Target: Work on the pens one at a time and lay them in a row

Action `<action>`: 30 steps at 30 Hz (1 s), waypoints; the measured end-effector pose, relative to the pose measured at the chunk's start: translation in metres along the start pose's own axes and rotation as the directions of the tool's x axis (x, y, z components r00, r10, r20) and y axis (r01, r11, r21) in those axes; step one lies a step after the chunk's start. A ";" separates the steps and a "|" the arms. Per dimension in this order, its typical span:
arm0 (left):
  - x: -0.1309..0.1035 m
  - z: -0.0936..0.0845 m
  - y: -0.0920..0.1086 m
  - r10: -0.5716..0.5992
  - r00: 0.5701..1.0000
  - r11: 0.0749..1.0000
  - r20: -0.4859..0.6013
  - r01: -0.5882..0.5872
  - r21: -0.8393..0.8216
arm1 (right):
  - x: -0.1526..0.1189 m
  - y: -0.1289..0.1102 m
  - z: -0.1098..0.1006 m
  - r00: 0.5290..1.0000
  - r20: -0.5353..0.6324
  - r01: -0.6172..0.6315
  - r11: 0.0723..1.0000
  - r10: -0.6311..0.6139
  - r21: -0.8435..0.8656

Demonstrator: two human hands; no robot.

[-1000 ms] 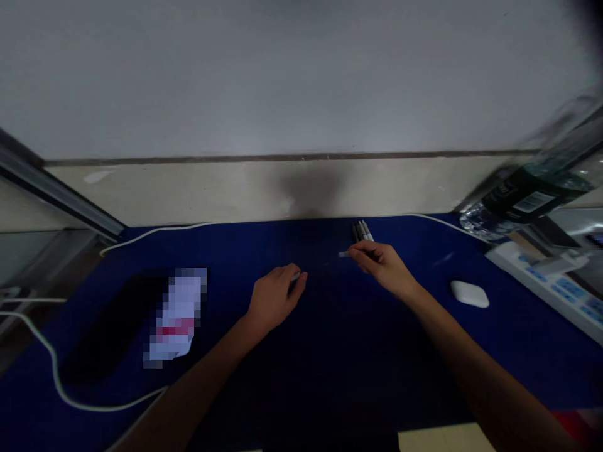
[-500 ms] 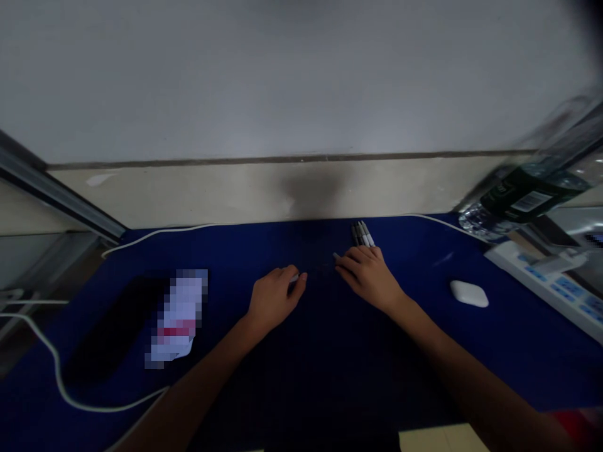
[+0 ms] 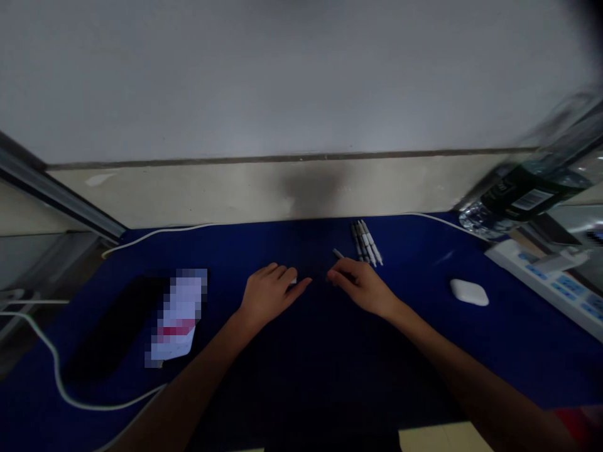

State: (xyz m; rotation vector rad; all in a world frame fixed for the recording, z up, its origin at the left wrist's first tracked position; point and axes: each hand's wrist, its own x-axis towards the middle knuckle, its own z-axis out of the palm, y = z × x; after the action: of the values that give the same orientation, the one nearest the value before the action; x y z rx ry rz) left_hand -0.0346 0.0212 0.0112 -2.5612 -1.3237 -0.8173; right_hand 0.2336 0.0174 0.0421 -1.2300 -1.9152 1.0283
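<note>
Several pens (image 3: 366, 243) lie side by side on the blue desk cover (image 3: 320, 376), close to the wall. Just below and left of them is my right hand (image 3: 360, 284), its fingers curled together around one pen (image 3: 338, 253) whose end sticks out above the fingers. My left hand (image 3: 271, 290) rests palm down on the cover, thumb stretched out to the right. A small white object (image 3: 294, 280) shows between its thumb and fingers, mostly hidden by the hand.
A phone (image 3: 181, 314) lies at the left, with a white cable (image 3: 56, 364) beside it. On the right are a white earbud case (image 3: 470, 292), a power strip (image 3: 541, 276) and a plastic bottle (image 3: 522, 194). The wall (image 3: 226, 191) closes off the back.
My right hand has come down and left off the row of pens, showing more of them. My left hand has shifted slightly left, and its thumb is spread wider from the fingers.
</note>
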 end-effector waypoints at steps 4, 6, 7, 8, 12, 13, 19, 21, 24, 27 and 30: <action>0.000 0.001 0.000 0.033 0.999 0.999 -0.011 -0.033 0.003 | 0.000 0.000 0.003 0.999 0.015 -0.030 0.999 0.029 0.034; 0.001 0.000 0.001 0.071 0.997 0.997 -0.038 -0.072 -0.007 | 0.001 0.003 0.001 0.999 -0.012 -0.035 0.999 0.036 0.039; 0.002 -0.001 0.001 0.090 0.995 0.996 -0.048 -0.090 -0.016 | 0.001 0.004 0.000 0.999 -0.029 -0.043 0.998 0.044 0.041; 0.003 -0.002 0.001 0.104 0.993 0.994 -0.053 -0.105 -0.025 | 0.002 0.006 -0.001 0.997 -0.047 -0.053 0.998 0.055 0.045; 0.005 -0.005 0.001 0.124 0.989 0.991 -0.083 -0.128 -0.041 | 0.004 0.010 -0.005 0.990 -0.092 -0.099 0.992 0.105 0.074; 0.006 -0.006 0.000 0.125 0.988 0.991 -0.093 -0.129 -0.041 | 0.004 0.010 -0.005 0.990 -0.090 -0.102 0.992 0.109 0.080; 0.006 -0.005 0.000 0.093 0.993 0.994 -0.079 -0.097 -0.053 | 0.004 0.009 -0.006 0.992 -0.023 -0.124 0.988 0.127 0.095; 0.006 -0.005 0.000 0.095 0.993 0.993 -0.073 -0.099 -0.057 | 0.004 0.009 -0.007 0.993 -0.003 -0.120 0.989 0.120 0.087; 0.006 -0.005 -0.001 0.090 0.995 0.994 -0.053 -0.093 -0.056 | 0.005 0.011 -0.007 0.993 0.006 -0.117 0.987 0.117 0.111; 0.005 -0.004 -0.001 0.096 0.994 0.993 -0.054 -0.099 -0.059 | 0.005 0.012 -0.006 0.992 -0.006 -0.121 0.980 0.123 0.157; 0.006 -0.003 -0.001 0.114 0.990 0.992 -0.079 -0.119 -0.051 | 0.005 0.014 -0.004 0.990 -0.033 -0.128 0.971 0.137 0.201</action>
State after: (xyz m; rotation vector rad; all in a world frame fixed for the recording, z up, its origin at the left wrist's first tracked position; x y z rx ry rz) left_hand -0.0342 0.0246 0.0167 -2.5923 -1.1336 -0.9317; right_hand 0.2414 0.0272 0.0328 -1.2682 -1.6682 1.2169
